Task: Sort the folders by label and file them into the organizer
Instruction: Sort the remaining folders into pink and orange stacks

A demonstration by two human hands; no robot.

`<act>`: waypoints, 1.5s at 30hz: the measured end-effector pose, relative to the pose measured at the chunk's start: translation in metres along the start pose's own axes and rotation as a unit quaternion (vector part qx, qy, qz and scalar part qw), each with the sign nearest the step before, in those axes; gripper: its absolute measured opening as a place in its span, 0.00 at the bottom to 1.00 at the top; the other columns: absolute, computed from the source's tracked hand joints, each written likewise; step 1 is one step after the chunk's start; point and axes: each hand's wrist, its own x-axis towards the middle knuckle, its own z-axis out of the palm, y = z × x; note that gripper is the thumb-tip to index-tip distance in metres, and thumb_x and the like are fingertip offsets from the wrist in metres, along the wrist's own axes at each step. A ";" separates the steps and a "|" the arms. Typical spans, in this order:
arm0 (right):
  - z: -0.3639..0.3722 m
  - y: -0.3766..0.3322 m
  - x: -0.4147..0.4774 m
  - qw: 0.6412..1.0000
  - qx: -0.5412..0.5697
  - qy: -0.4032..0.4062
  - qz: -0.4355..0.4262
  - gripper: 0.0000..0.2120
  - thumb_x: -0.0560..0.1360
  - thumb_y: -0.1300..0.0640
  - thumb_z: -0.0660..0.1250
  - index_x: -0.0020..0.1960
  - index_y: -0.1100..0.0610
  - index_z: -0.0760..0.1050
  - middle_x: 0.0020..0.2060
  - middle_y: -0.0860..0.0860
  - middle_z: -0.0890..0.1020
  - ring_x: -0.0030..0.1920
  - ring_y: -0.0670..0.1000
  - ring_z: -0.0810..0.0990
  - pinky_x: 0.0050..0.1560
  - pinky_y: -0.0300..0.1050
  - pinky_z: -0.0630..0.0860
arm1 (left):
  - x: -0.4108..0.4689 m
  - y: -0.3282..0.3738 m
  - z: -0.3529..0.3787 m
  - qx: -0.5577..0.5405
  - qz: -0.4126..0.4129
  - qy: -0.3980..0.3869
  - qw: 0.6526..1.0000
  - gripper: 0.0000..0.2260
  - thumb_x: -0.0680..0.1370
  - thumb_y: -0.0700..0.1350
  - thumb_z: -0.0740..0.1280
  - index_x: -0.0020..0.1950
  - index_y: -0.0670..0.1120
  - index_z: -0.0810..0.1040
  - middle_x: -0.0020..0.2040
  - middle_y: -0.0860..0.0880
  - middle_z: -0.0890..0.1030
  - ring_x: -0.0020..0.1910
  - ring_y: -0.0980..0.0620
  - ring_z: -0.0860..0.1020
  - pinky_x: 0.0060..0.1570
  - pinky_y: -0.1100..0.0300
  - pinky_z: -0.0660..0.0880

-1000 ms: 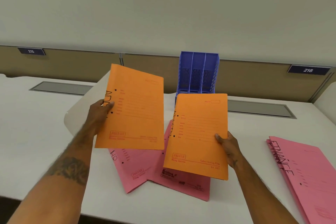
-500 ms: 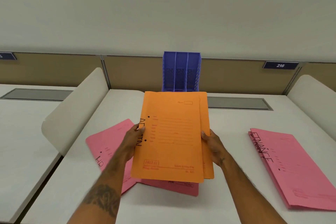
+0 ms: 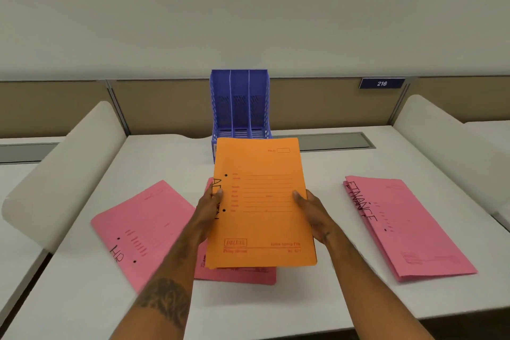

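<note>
Orange folders (image 3: 262, 201) stacked and held above white desk (image 3: 317, 163), left hand (image 3: 209, 210) and right hand (image 3: 311, 212) pinching the side edges – thumbs on top, blue three-slot organizer (image 3: 239, 102) just behind, pink folder marked HR (image 3: 140, 229) left, pink FINANCE pile (image 3: 408, 229) right, plate 216 (image 3: 381, 83) on partition.

White desk (image 3: 331, 174), flat top. Grey cable-tray cover (image 3: 336, 141) set along its rear edge. Curved white side dividers, left (image 3: 63, 174) and right (image 3: 447, 152). Tan back partition (image 3: 162, 107). Blue plate (image 3: 381, 83) numbered 216.
</note>
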 end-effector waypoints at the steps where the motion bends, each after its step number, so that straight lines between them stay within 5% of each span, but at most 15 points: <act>1: -0.006 0.000 0.000 1.000 -0.002 0.008 0.001 0.19 0.78 0.44 0.63 0.67 0.50 0.71 0.59 0.54 0.82 0.55 0.58 0.83 0.57 0.65 0.78 | 0.001 0.000 0.007 0.003 0.002 -0.001 1.000 0.13 0.84 0.51 0.57 0.68 0.58 0.72 0.58 0.47 0.83 0.54 0.45 0.84 0.54 0.41 0.80; 11: -0.106 0.013 0.006 0.995 -0.027 0.088 0.038 0.21 0.77 0.43 0.67 0.65 0.53 0.73 0.56 0.54 0.83 0.52 0.58 0.84 0.54 0.64 0.80 | 0.026 -0.022 0.092 0.040 -0.031 -0.022 0.998 0.14 0.84 0.49 0.60 0.68 0.50 0.74 0.54 0.47 0.85 0.51 0.45 0.85 0.53 0.42 0.81; 25: -0.309 0.011 0.012 0.989 -0.052 0.111 0.079 0.15 0.78 0.49 0.67 0.62 0.53 0.72 0.55 0.55 0.83 0.51 0.59 0.84 0.53 0.63 0.80 | 0.042 -0.043 0.288 0.041 -0.064 -0.020 0.997 0.13 0.81 0.50 0.65 0.66 0.51 0.75 0.55 0.48 0.84 0.51 0.50 0.84 0.45 0.56 0.79; 33: -0.298 0.030 0.031 0.991 -0.056 0.068 0.099 0.18 0.77 0.48 0.68 0.64 0.54 0.72 0.56 0.54 0.83 0.51 0.58 0.84 0.53 0.62 0.80 | 0.034 -0.058 0.276 0.036 -0.086 0.047 0.995 0.10 0.82 0.48 0.64 0.63 0.51 0.77 0.54 0.48 0.85 0.48 0.52 0.85 0.39 0.62 0.79; 42: -0.227 0.060 0.041 0.989 -0.074 0.056 0.112 0.13 0.79 0.56 0.67 0.63 0.54 0.74 0.56 0.55 0.82 0.53 0.57 0.82 0.57 0.58 0.79 | 0.033 -0.086 0.212 0.065 -0.123 0.100 0.985 0.06 0.83 0.45 0.63 0.56 0.51 0.79 0.50 0.49 0.85 0.48 0.49 0.84 0.44 0.56 0.79; 45: -0.213 0.070 0.047 0.980 -0.138 0.088 0.117 0.15 0.78 0.56 0.67 0.64 0.58 0.75 0.56 0.56 0.82 0.53 0.57 0.81 0.56 0.55 0.79 | 0.038 -0.100 0.193 0.108 -0.136 0.095 0.980 0.07 0.82 0.44 0.64 0.56 0.49 0.80 0.52 0.48 0.85 0.50 0.47 0.84 0.53 0.47 0.80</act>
